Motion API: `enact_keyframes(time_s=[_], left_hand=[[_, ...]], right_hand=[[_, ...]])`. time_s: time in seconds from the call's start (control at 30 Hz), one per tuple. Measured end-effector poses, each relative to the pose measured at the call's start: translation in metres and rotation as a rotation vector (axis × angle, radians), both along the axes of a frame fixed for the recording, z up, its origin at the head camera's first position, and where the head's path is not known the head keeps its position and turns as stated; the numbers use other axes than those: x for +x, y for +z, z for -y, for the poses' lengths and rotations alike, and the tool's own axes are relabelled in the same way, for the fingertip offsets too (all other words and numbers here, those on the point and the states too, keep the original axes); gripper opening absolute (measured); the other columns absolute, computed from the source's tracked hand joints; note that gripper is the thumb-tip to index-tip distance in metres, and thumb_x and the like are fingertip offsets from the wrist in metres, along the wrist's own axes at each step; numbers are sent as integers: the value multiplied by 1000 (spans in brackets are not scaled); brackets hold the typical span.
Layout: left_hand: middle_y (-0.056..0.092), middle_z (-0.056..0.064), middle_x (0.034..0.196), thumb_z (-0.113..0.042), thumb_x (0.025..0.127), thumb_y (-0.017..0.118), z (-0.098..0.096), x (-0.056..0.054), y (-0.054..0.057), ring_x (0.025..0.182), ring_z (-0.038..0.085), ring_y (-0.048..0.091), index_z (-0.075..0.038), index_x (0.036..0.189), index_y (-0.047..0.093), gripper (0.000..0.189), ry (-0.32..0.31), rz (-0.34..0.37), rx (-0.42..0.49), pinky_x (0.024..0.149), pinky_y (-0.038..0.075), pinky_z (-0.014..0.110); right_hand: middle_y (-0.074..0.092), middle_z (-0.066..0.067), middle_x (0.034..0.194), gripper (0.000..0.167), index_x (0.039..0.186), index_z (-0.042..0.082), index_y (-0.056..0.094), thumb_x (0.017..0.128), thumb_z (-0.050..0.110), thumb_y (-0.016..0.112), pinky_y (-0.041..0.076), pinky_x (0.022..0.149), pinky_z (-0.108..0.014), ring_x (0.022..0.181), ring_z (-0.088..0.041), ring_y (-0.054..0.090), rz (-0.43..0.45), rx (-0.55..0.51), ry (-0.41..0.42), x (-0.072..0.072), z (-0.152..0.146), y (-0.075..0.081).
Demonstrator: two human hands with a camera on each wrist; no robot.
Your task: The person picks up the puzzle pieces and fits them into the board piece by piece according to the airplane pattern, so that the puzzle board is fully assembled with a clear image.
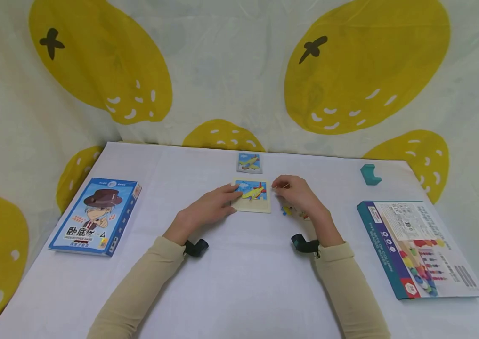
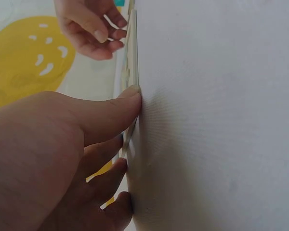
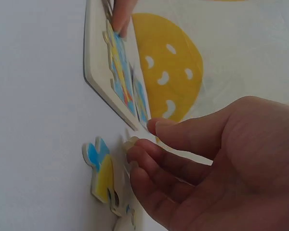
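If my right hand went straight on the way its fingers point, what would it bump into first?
Probably the near side edge of the puzzle board, just beyond the right hand's fingertips. Its height is unclear, so it might pass over instead.

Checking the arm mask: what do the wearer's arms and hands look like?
Long, plain beige fabric sleeves on both arms, ending near the wrists. A small, black, rounded, bent device sits at the left wrist, a similar one at the right. Left hand and right hand bare: no gloves or rings visible.
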State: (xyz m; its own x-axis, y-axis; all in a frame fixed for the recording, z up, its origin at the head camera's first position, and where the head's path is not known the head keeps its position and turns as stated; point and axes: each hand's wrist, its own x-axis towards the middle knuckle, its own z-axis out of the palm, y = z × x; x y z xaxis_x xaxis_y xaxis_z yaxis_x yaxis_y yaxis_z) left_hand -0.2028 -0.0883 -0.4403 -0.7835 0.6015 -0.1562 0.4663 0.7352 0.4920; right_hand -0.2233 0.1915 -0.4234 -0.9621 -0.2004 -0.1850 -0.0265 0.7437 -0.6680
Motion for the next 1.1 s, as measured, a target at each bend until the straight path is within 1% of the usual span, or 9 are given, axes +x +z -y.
enact_keyframes(time_s=[0.23,0.37,0.53,0.67,0.77,0.9,1.1], left_hand=[[28,0,165,-31,101,58,-1,0,1,156,23,18,-18,153,40,57,11,15,-4,125,23,42],[29,0,165,-31,101,58,-1,0,1,155,23,19,-18,153,40,57,17,13,-9,125,24,43],[29,-1,164,-31,101,59,-1,-1,-2,155,22,20,-19,153,40,57,27,12,-11,124,25,42],[29,-1,164,-32,100,59,-1,-1,-3,155,22,20,-18,153,41,57,23,13,-3,124,25,42],[29,-1,164,-32,100,59,-2,-1,-3,155,21,19,-19,153,41,58,23,13,-2,125,25,41],[29,-2,164,-32,100,59,-2,-1,-2,155,21,19,-19,153,40,58,27,19,-4,125,25,41],[28,-2,165,-32,100,59,-2,-1,-2,155,21,19,-19,153,40,58,29,20,-9,125,25,41]], right_hand=[[66,-13,114,25,119,7,67,98,17,58,50,83,-36,102,-28,59,-2,-15,-21,-1,-15,4],[65,-12,115,24,119,10,67,98,20,59,51,83,-34,103,-27,58,18,2,-21,0,-24,3],[64,-12,116,24,119,11,66,98,21,60,53,79,-32,101,-28,57,50,25,-17,4,-34,4],[63,-11,117,25,121,12,65,98,22,60,53,85,-34,104,-28,55,67,50,-9,5,-40,5],[63,-11,116,26,121,11,65,98,21,60,52,89,-37,105,-28,54,74,56,18,5,-44,5],[65,-11,113,25,120,10,66,96,17,62,53,89,-37,103,-27,56,80,42,48,5,-48,5],[67,-10,112,26,120,11,67,94,15,64,53,89,-35,100,-26,58,112,34,65,7,-53,6]])
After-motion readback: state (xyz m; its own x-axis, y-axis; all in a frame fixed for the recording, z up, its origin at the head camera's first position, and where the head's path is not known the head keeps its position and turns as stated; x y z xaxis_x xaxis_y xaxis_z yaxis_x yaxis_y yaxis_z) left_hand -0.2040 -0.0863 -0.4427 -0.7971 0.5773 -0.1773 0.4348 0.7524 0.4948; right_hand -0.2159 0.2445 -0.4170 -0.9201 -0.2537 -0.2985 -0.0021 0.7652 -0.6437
